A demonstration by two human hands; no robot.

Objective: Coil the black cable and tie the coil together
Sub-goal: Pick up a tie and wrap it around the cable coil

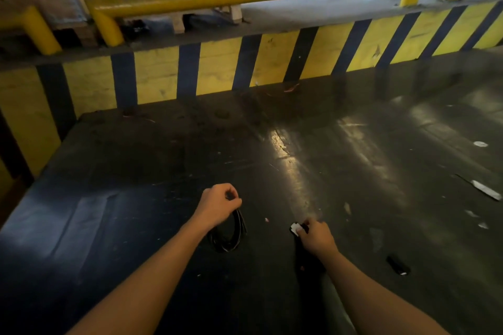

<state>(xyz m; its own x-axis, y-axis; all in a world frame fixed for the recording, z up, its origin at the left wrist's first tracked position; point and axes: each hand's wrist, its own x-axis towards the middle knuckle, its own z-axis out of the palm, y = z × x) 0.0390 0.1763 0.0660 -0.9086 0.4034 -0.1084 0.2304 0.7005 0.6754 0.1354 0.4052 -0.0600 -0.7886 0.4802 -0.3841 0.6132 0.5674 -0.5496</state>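
My left grip [221,202] held the coil [228,234], which hung just below it. My right grip [313,231] pinched the cable end [295,226]. I think the coiling was nearly done; the tying was left.

The dark floor [163,158] lies open ahead of both hands up to the striped curb [217,68]. A small black object [398,265], possibly a plug, lies right, near scattered white scraps [487,190].
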